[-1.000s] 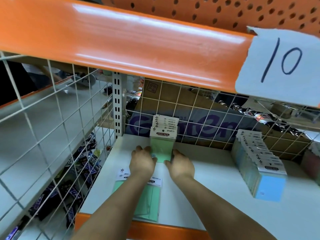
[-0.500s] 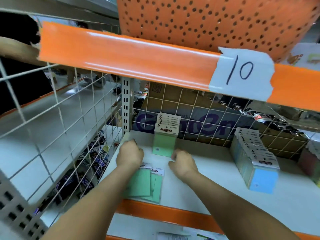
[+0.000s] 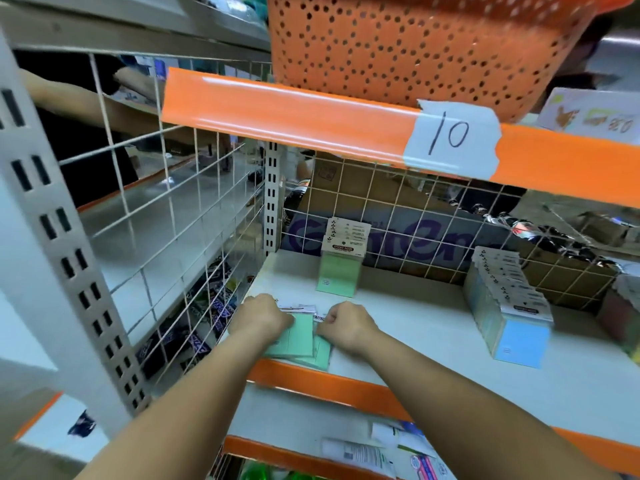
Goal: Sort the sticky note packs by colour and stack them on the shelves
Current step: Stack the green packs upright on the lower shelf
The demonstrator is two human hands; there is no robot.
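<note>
I see green row [image 3: 341,268] & blue row [image 3: 509,306] stood mid-frame; left hand [image 3: 261,315], right hand [image 3: 346,325] grip loose green packs [image 3: 299,337] (unstacked) lower centre.

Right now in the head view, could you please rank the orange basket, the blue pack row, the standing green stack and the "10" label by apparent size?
1. orange basket, clearly largest.
2. "10" label and blue pack row: similar, and depths differ, so unranked.
3. standing green stack, smallest.

Both forearms extended forward, hands low and close together.
Left hand [image 3: 262,317] knuckles up, fingers curled under; right hand [image 3: 346,325] likewise curled, thumb tucked toward the left hand.
</note>
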